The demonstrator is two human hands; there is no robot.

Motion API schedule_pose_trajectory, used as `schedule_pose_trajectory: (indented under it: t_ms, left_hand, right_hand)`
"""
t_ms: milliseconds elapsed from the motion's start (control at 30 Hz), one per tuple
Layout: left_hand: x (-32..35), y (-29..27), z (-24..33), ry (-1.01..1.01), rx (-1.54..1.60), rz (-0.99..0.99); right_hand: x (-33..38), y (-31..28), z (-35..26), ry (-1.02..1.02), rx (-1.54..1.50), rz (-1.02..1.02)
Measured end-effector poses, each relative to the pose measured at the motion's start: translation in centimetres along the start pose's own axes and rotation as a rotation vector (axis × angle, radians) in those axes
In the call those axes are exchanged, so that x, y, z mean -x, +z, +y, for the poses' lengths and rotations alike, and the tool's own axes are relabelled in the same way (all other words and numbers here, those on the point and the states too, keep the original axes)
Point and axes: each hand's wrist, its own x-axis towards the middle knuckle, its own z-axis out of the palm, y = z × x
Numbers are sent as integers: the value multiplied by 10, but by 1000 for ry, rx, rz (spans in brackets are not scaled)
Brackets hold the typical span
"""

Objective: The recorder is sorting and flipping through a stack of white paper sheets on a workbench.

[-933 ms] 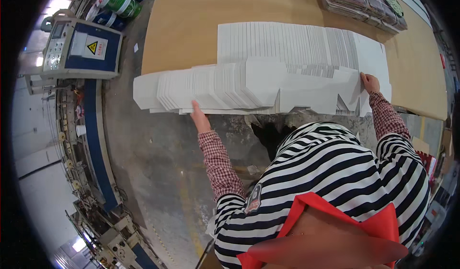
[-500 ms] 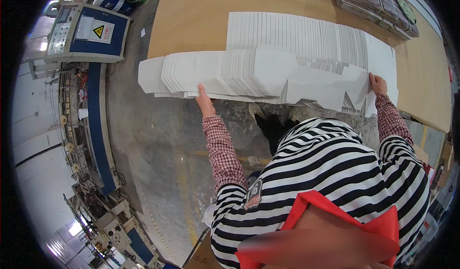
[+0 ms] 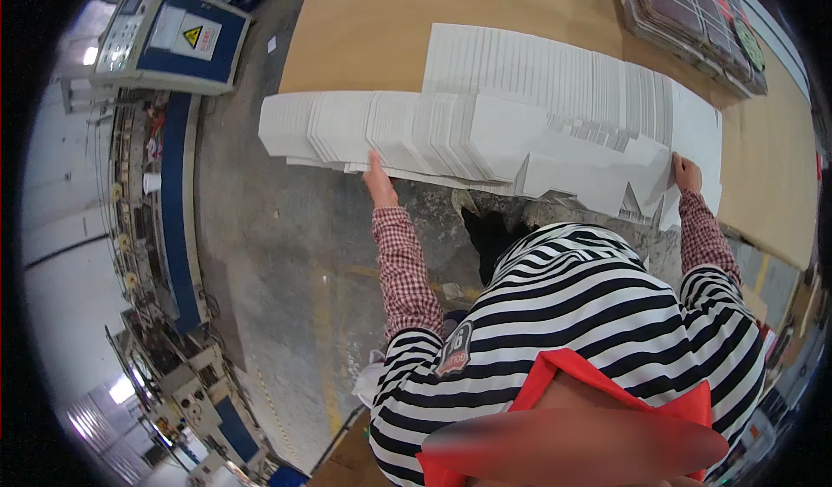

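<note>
1. The left hand (image 3: 381, 188) is placed at the near edge of the front row of white card blanks (image 3: 498, 140), left of that row's middle. One digit is seen against the edge; the others are hidden, so whether it is closed on the card cannot be told.
2. The right hand (image 3: 687, 175) is set at the right end of the front row, its fingers curled against the card. The fingertips are covered, so a firm clamp cannot be confirmed. The two hands are held well apart.
3. The step in hand is judged to be a two-handed steadying of the front row, whose blanks are fanned in overlapping layers and notched along the near edge. For any move from this hold, even support at both ends seems to be called for, as loose layers could be slid out of line.
4. Directly behind the front row, a back row of white blanks (image 3: 555, 75) is fanned and partly overlapped by it.
5. Beneath the front row, the brown-topped table (image 3: 373, 45) is partly covered; its left edge is overhung by the row's left end.
6. Behind and right of the front row, a dark, pale-lined stack (image 3: 689, 23) is laid. Well to its left, a blue-and-cream control cabinet (image 3: 186, 32) is seen.
</note>
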Motion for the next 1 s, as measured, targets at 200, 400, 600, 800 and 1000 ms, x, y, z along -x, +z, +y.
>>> schedule_pose_trajectory:
  t_ms: [200,400,600,800,1000]
  left_hand:
    - [-17,-11,-18,206,92,175]
    - [-1,-16,-26,227,158,203]
    - [-12,-8,-30,-43,40,184]
    - [7,-5,-5,-197,-41,68]
    - [3,2,-10,-227,93,11]
  right_hand:
    - [-5,1,-2,-24,-3,-30]
    - [-15,8,5,6,-64,-141]
    - [27,4,14,46,-109,18]
    - [54,3,-50,178,-361,61]
    - [32,-7,-134,-90,-298,144]
